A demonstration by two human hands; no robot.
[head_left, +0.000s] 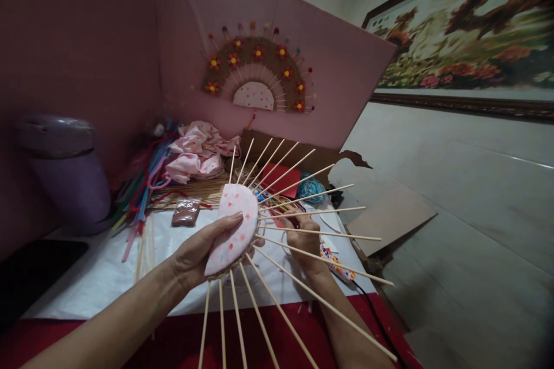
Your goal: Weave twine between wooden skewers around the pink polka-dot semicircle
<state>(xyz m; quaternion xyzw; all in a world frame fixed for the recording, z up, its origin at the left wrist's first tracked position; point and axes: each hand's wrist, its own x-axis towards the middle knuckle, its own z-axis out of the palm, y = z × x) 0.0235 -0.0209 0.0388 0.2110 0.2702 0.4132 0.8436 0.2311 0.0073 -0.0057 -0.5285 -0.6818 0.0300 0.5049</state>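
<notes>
In the head view, the half-disc (236, 229) is in the left hand (201, 248), clamped between the thumb on its face and fingers behind. Its long axis stands nearly upright, top leaning right; the curved edge faces right, and sticks (298, 247) fan up, right and down from it. The left forearm rises from lower left. Beyond the sticks, the right hand (305, 242) has bent fingers; whether they grip anything I cannot tell. Left of the left thumb, beyond it, a clear packet (185, 214) contains something brown.
</notes>
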